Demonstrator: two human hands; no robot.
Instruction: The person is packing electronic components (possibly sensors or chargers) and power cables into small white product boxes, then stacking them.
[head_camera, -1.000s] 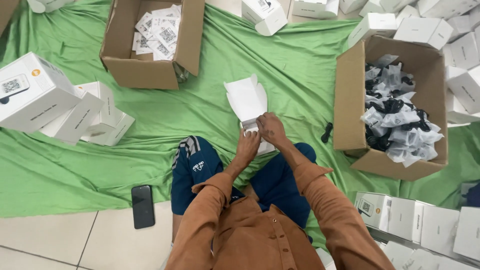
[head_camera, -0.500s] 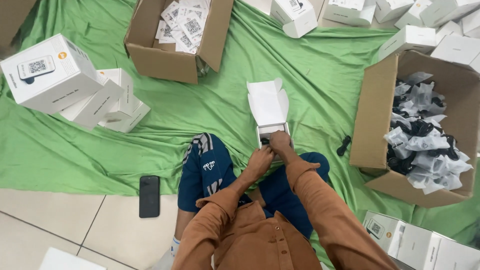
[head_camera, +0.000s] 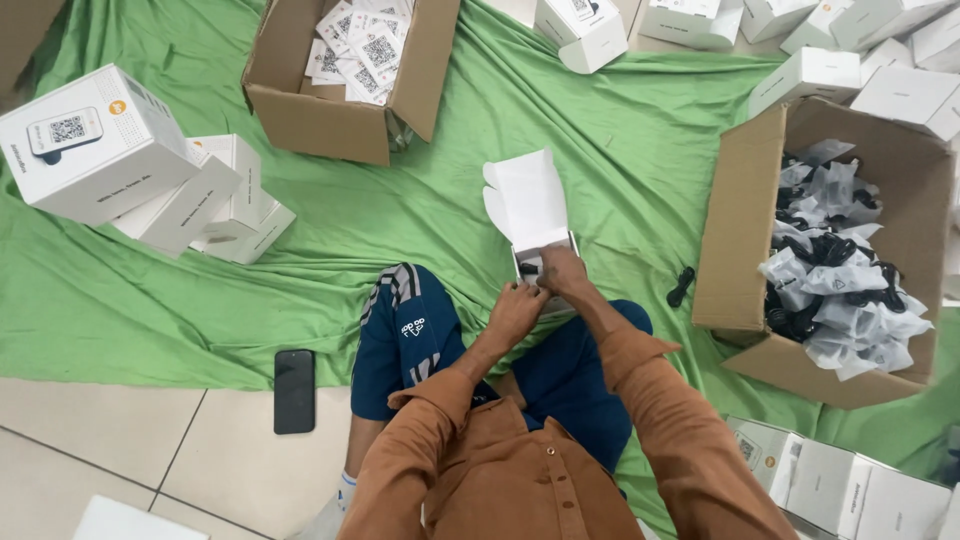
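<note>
On the green cloth (head_camera: 400, 200), far left of the small white cardboard box with an open lid (head_camera: 530, 215), stands a stack of white boxes (head_camera: 130, 170), and a black phone (head_camera: 294, 390) lies on the tile floor. The left hand (head_camera: 515, 310) touches the near edge of this small box with bent fingers, while the right hand (head_camera: 562, 272) is closed over its opening; what it grips I cannot tell. To the right of the box stands a brown carton of bagged black cables (head_camera: 840, 250).
</note>
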